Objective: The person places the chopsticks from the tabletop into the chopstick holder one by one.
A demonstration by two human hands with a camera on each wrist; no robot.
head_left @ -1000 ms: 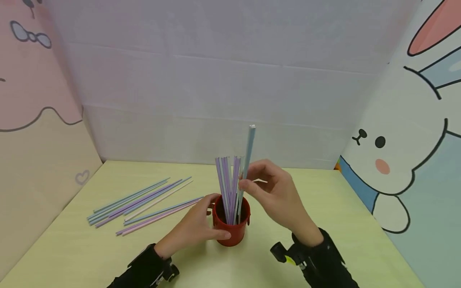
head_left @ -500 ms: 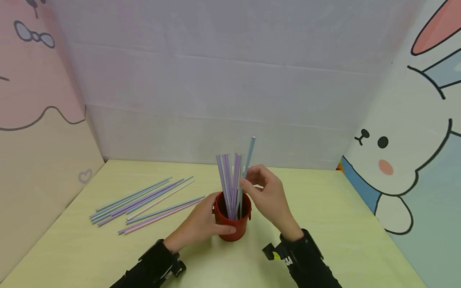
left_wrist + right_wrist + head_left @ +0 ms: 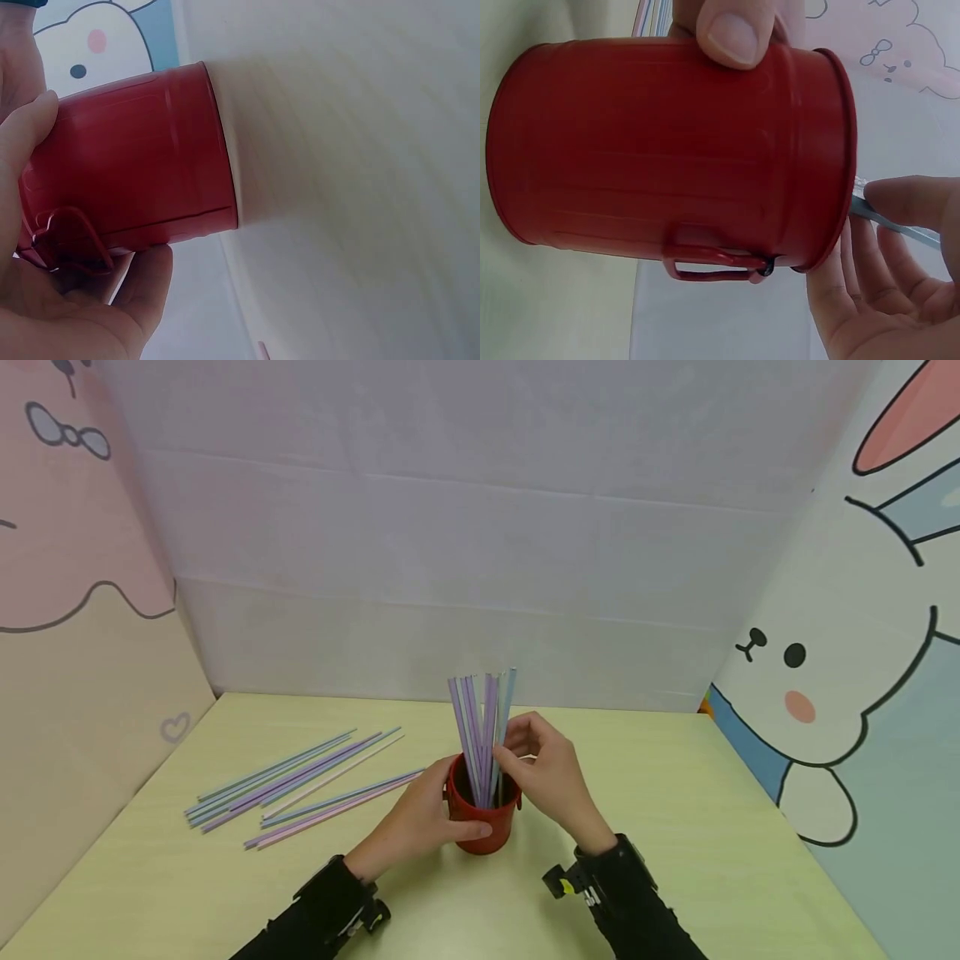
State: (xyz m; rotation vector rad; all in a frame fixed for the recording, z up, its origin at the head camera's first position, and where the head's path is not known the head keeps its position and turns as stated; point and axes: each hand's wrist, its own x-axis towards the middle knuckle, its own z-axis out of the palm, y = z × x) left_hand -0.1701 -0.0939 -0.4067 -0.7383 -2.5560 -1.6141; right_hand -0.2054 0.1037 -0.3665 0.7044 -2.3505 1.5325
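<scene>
My left hand (image 3: 427, 817) holds the small red metal bucket (image 3: 501, 832) by its side, thumb across the front. In the left wrist view, the fingers reach round the upright bucket (image 3: 142, 165) close to its wire handle (image 3: 75, 236). Several thin purple and pale blue straws (image 3: 489, 718) stand in the bucket, leaning slightly. My right hand (image 3: 546, 775) is at the rim's right side, pinching a light blue straw (image 3: 511, 689) whose lower end is inside. The right wrist view shows thumb and fingers on that straw (image 3: 891, 221) just past the rim.
Several blue, purple, pink and white straws (image 3: 292, 782) lie slanted on the pale yellow table (image 3: 675, 827), left of the bucket. A white wall (image 3: 480, 568) rises behind, with cartoon-printed panels (image 3: 847, 693) at both sides.
My right hand has lowered the light blue straw further into the bucket, so its top now sits near the others' height. The left hand keeps holding the bucket.
</scene>
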